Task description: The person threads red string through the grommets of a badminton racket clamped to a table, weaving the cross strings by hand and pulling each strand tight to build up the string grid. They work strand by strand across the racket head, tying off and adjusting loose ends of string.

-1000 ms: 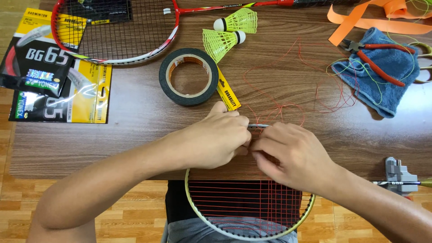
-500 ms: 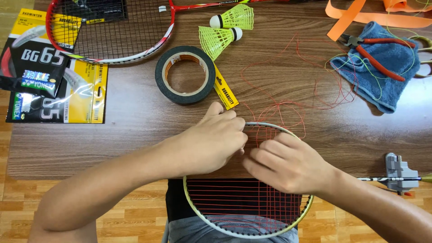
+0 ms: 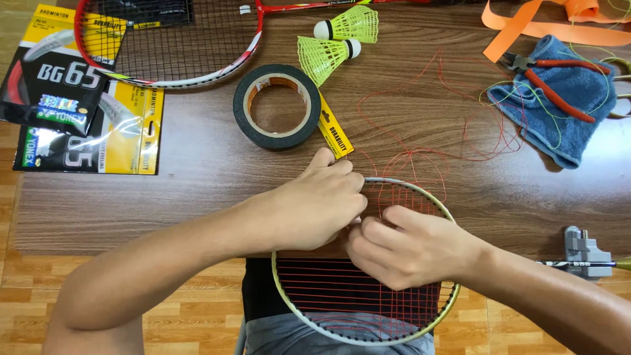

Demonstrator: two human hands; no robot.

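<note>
Both hands work at the racket (image 3: 368, 309) low in the centre of the frame; left hand (image 3: 315, 204) curled over the frame's top edge; right hand (image 3: 407, 246) pinching red string (image 3: 427, 158) on the strings; grid looks partly woven, loose string trailing across table (image 3: 197, 190) toward tape roll (image 3: 277, 105); weaving not finished.

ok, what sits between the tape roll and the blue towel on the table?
In the head view, loose red string loops across the bare wooden table between the black tape roll and the blue towel; nothing else lies there.
</note>
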